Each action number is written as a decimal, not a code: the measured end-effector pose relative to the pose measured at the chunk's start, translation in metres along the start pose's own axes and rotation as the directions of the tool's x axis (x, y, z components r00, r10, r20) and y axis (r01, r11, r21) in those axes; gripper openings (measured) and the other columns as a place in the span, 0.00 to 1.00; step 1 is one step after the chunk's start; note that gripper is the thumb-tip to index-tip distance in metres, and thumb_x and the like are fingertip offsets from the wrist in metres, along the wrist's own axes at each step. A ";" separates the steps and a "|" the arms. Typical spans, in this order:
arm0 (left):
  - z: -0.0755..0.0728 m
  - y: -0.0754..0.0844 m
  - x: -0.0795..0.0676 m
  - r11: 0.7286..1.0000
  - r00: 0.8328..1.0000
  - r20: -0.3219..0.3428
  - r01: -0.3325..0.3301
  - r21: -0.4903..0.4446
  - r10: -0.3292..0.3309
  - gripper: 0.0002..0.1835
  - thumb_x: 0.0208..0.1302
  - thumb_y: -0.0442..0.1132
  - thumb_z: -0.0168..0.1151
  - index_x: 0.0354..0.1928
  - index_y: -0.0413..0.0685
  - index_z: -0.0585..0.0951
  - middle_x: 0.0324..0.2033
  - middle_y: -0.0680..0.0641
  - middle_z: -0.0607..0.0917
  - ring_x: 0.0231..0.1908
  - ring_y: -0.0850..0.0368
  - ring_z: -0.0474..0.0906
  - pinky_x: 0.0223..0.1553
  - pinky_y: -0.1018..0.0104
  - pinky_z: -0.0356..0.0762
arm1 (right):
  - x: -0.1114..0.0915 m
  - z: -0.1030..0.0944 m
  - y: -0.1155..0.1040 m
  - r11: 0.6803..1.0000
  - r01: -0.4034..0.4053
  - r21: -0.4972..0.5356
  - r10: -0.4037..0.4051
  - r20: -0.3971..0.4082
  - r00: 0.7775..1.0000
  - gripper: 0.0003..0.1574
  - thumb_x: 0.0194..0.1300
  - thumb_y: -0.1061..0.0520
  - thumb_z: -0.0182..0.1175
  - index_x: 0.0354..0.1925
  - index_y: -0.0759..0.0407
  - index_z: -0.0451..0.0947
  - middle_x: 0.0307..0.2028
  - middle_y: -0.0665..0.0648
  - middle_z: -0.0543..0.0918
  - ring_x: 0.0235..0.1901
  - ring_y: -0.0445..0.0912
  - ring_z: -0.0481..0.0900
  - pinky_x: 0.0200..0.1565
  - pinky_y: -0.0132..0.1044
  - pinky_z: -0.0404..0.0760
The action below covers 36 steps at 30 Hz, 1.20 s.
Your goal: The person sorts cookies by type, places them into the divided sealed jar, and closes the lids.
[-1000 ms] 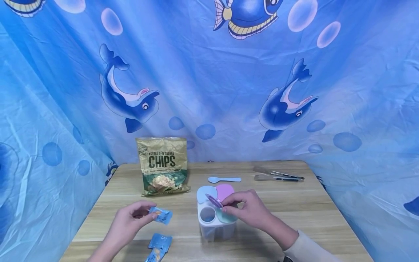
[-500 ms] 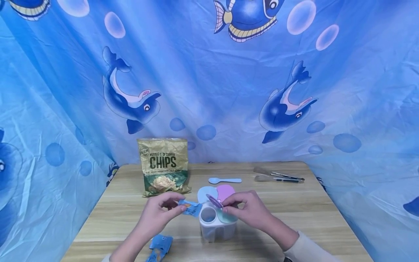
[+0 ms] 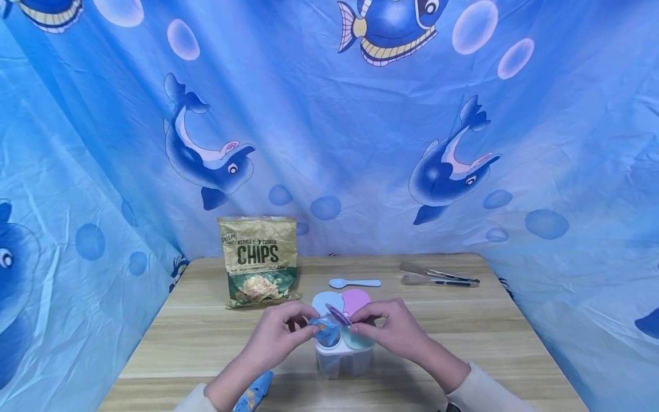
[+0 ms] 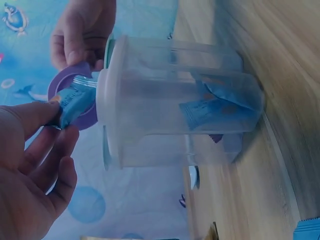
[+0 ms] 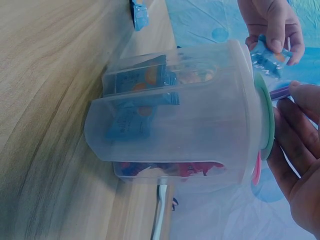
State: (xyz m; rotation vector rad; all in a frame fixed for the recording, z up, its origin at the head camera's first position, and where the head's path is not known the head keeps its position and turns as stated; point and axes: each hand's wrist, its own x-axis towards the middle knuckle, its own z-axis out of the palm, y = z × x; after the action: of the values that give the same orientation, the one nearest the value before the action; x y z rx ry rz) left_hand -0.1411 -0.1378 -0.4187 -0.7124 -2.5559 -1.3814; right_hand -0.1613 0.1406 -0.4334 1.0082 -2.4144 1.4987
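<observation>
A small blue snack packet (image 4: 75, 102) is pinched between the thumb and fingers of my left hand (image 3: 282, 335), over the uncovered round opening of a clear container (image 3: 344, 363). My right hand (image 3: 393, 331) pinches a purple lid (image 3: 337, 314), tilted up beside that opening. Blue, pink and green lids (image 5: 267, 117) cover the other compartments. Through the clear wall in the right wrist view, blue packets (image 5: 137, 95) lie in one compartment, and something red and dark (image 5: 170, 169) sits in another.
A bag of chips (image 3: 260, 263) stands at the back left. A light blue spoon (image 3: 355, 283) lies behind the container, and tongs (image 3: 439, 277) lie at the back right. More blue packets (image 3: 253, 392) lie near the table's front, beside my left forearm.
My left hand has carried the blue packet rightward from the table's left side to the container's opening. The right hand and its purple lid have stayed in place.
</observation>
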 end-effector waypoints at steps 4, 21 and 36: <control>0.005 -0.002 0.001 0.997 0.998 0.032 -0.048 0.065 0.046 0.08 0.62 0.39 0.74 0.42 0.59 0.89 0.35 0.58 0.88 0.31 0.70 0.79 0.30 0.70 0.80 | 0.000 0.000 0.000 1.000 -0.006 0.006 0.006 0.008 1.000 0.04 0.64 0.55 0.73 0.38 0.49 0.90 0.34 0.50 0.91 0.33 0.36 0.86 0.38 0.36 0.87; 0.012 0.003 0.013 0.965 0.972 0.176 -0.185 0.185 0.153 0.08 0.60 0.35 0.73 0.39 0.57 0.91 0.36 0.63 0.88 0.35 0.68 0.80 0.37 0.68 0.82 | 0.001 0.000 0.000 0.999 0.039 0.016 -0.039 0.004 0.999 0.05 0.63 0.57 0.73 0.39 0.50 0.90 0.34 0.48 0.91 0.33 0.36 0.86 0.36 0.35 0.86; 0.022 -0.001 0.016 0.970 0.981 0.180 -0.117 0.213 0.078 0.08 0.57 0.41 0.77 0.39 0.58 0.89 0.31 0.62 0.82 0.27 0.69 0.73 0.29 0.75 0.74 | 0.000 0.001 0.000 0.998 0.051 0.023 -0.051 -0.002 0.999 0.05 0.63 0.56 0.73 0.40 0.50 0.90 0.34 0.49 0.91 0.33 0.36 0.86 0.37 0.34 0.86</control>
State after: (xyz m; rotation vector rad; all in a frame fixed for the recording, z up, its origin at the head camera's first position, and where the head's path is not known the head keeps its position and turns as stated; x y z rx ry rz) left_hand -0.1536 -0.1146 -0.4261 -0.9366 -2.7049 -1.0233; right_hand -0.1611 0.1397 -0.4340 1.0647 -2.3576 1.5131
